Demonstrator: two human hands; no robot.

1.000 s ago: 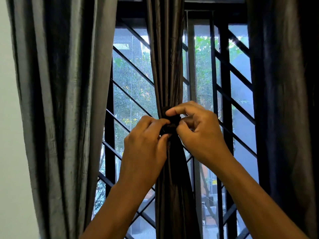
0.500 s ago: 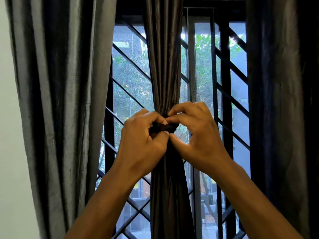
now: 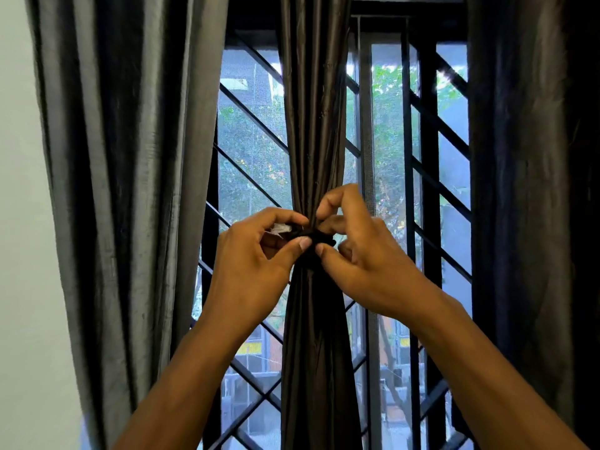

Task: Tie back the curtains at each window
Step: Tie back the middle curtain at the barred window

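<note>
A: Middle panel? Status?
B: Dark brown satin curtain panel (image 3: 313, 125) hanging at centre of window, gathered tight into a narrow waist, flaring again below. Cinched at the waist by a dark fabric tie-back band (image 3: 316, 237).

A: Left hand?
B: Left hand (image 3: 250, 261) just left of the waist, thumb and forefinger pinched on the band's left end. Small white tag or scrap (image 3: 281, 228) visible between those fingers; cannot tell what exactly.

A: Right hand?
B: Right hand (image 3: 360, 251) just right of the waist, fingers curled, thumb and forefinger pinching the band's right end. Upper fingers touching the curtain folds above the band.

A: Surroundings?
B: Grey pleated curtain (image 3: 130, 190) at left, hanging loose, beside a pale wall (image 3: 19, 222). Dark curtain (image 3: 532, 190) at right edge, also loose. Black diagonal metal window grille (image 3: 253, 125) behind the panel; green foliage and buildings beyond the glass, blurred.
</note>
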